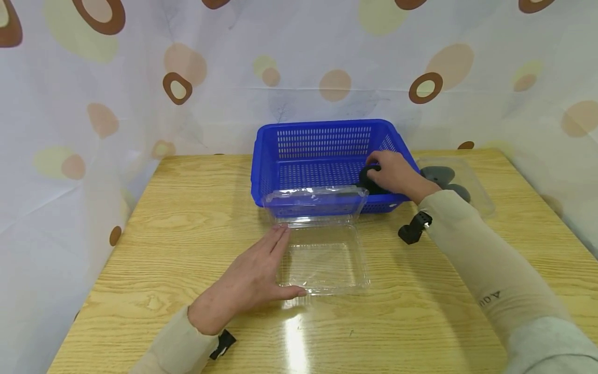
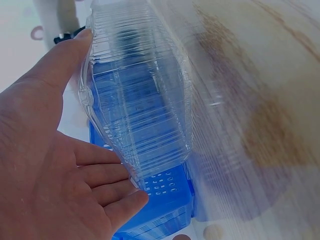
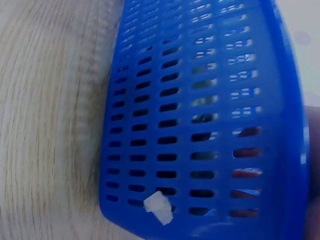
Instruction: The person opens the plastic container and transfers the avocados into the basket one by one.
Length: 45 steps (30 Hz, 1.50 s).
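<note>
A hinged clear plastic container lies with its lid raised against the front of a blue basket. My left hand rests along the container's left side, fingers fairly straight at the back corner and thumb by the front edge; the left wrist view shows the palm and fingertips right at its rim. Inside the basket's right end, my right hand has thumb and fingers curled on a dark rounded thing. In the right wrist view the basket's slotted wall hides most of that hand.
Right of the basket is a clear plastic container with grey-green oval things in it. The wooden table meets a patterned curtain behind the basket. My right forearm crosses over the table's right side.
</note>
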Motion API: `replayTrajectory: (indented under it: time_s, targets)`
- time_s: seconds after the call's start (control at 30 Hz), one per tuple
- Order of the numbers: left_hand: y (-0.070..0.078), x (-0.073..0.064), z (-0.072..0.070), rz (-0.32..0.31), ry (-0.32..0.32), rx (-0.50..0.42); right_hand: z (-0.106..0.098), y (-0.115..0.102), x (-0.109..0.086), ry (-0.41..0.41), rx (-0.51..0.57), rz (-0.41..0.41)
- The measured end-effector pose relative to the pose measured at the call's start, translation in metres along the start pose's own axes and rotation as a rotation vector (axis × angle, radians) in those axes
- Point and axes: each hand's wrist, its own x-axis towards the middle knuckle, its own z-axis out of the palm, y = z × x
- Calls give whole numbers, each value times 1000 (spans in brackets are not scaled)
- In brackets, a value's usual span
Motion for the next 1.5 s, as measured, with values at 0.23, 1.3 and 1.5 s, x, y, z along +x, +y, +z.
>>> replayTrajectory:
  time_s: [0.23, 1.3, 1.5]
  targets:
    - [0, 1, 0, -4, -11, -9, -10, -7, -15, 66, 48, -49]
    - [-3, -1, -3, -20, -28, -30, 1, -31, -134, 304, -80, -299]
    - [-2, 0, -3, -4, -17, -19, 16, -33, -153, 366, -100, -375]
